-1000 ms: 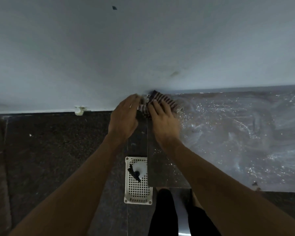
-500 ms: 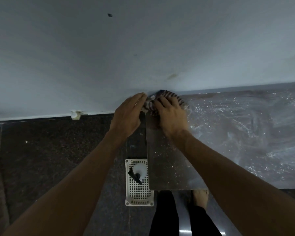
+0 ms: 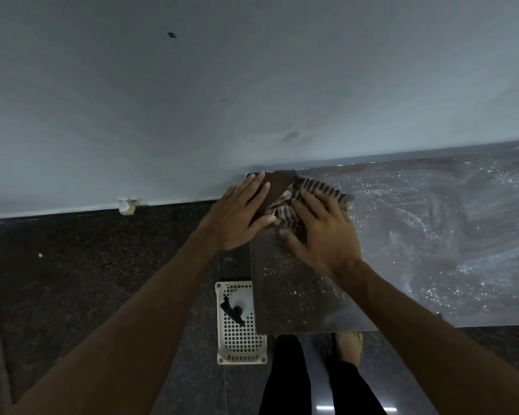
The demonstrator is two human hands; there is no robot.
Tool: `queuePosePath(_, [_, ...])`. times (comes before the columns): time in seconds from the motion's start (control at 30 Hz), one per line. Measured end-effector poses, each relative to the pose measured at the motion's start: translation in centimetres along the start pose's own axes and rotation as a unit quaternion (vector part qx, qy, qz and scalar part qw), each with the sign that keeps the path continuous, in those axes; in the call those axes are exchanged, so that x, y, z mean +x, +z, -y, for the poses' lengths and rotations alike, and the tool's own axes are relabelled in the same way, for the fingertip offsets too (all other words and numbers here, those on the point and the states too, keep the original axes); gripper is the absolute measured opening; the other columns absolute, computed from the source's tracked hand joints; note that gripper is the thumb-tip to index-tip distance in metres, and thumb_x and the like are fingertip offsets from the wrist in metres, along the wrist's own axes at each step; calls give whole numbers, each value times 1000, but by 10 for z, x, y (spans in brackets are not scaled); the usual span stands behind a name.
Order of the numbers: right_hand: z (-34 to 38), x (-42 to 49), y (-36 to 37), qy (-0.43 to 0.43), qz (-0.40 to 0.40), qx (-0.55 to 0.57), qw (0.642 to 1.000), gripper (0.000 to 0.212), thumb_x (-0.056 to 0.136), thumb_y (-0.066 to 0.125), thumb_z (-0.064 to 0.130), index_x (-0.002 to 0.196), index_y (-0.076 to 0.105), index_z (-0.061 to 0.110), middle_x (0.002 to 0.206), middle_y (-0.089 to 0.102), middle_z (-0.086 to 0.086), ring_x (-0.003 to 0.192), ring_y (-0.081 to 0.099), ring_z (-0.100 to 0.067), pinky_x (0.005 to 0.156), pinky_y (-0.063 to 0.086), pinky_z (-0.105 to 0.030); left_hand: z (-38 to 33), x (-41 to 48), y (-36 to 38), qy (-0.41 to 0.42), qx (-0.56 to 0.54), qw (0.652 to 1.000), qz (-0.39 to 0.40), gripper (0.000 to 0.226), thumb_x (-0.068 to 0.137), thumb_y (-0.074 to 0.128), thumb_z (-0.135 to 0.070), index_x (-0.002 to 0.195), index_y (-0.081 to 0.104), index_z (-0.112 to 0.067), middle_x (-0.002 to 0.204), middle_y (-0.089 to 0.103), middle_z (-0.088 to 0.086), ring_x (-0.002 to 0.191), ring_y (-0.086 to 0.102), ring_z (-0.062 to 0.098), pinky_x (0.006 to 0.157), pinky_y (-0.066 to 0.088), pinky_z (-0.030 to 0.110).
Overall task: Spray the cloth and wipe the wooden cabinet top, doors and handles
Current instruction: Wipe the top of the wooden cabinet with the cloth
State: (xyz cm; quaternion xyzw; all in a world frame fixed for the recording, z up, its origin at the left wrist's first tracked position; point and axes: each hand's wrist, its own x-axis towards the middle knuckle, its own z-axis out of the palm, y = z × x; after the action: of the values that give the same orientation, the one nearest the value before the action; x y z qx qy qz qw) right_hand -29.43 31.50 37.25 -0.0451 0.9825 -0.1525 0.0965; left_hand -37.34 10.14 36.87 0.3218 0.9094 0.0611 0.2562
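Observation:
A striped cloth lies bunched at the far left corner of the dark cabinet top, close to the wall. My right hand presses flat on the cloth, fingers spread over it. My left hand rests flat on the cabinet's left edge with its fingers apart, the thumb touching the cloth's near side. The top is speckled with white droplets and wet streaks. A spray bottle with a black trigger stands in a white basket on the floor, left of the cabinet.
A pale wall rises right behind the cabinet. Dark speckled floor spreads to the left. My legs and one bare foot show below the cabinet's front edge. A small white lump sits at the wall's base.
Both hands and the cloth have slid a little toward me and rightward from the very corner. A dry dark patch of the top now shows between my hands.

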Motion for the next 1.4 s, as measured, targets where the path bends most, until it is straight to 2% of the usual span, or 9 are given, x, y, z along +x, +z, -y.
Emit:
queuePosePath(0.1, [11,11,1,69,-24,58,996,58,103,30,53,145,47,17,147,49,-4,133,37,-26,101,46,-48,2,1,1,15,19,1000,11,93,92,6,-75,161,0,-14,168,-14,4,155,-14,18,124,-1,40])
queuePosePath(0.23, [33,13,16,118,-8,49,992,53,106,28,42,151,35,14,156,35,-7,141,29,-30,107,38,-55,6,3,-5,23,33,998,56,117,78,15,-92,160,-8,-12,166,-22,3,154,-19,19,125,-2,43])
queuePosePath(0.43, [47,-26,23,-17,24,7,1000,52,94,57,36,142,51,18,151,45,-5,134,41,-31,101,45,-52,14,9,-19,33,35,990,133,150,51,35,-103,157,-20,-13,162,-32,1,151,-26,18,123,-9,41])
queuePosePath(0.6, [26,-68,32,-82,24,-6,996,69,79,79,27,140,52,12,145,51,-4,131,46,-28,101,49,-44,9,9,-24,25,-12,989,146,153,54,63,-92,158,-19,-14,161,-34,-2,150,-27,15,121,-8,39])
queuePosePath(0.83, [26,-15,14,35,16,19,999,72,79,78,22,142,47,5,146,46,-11,131,41,-34,102,48,-50,11,12,-31,27,-21,982,184,159,51,78,-80,156,-22,-14,160,-36,-2,148,-32,19,123,-8,49])
queuePosePath(1.07, [57,-15,22,-64,37,-7,997,58,84,71,34,136,57,12,140,54,-5,124,44,-31,96,49,-45,18,15,-36,51,23,977,208,165,46,78,-82,155,-25,-13,151,-43,-4,147,-34,19,124,-11,51])
queuePosePath(1.2, [67,-51,34,-135,75,-6,988,66,72,79,30,133,59,17,139,53,-2,125,44,-28,98,47,-42,13,14,-38,45,21,976,213,154,56,67,-88,155,-24,-13,154,-42,-3,146,-34,16,120,-16,43])
queuePosePath(1.3, [62,-75,37,-128,101,10,987,80,65,80,31,139,54,15,144,49,-1,131,42,-26,102,46,-43,4,13,-33,9,-34,983,180,119,80,38,-86,158,-16,-15,162,-32,-1,150,-27,15,126,-8,45])
queuePosePath(1.4, [47,-76,31,-94,95,2,991,81,68,80,29,142,50,14,146,46,-2,129,43,-27,99,49,-46,-4,8,-24,-11,-58,992,109,84,100,22,-65,160,-7,-14,166,-20,1,153,-19,16,127,-2,42])
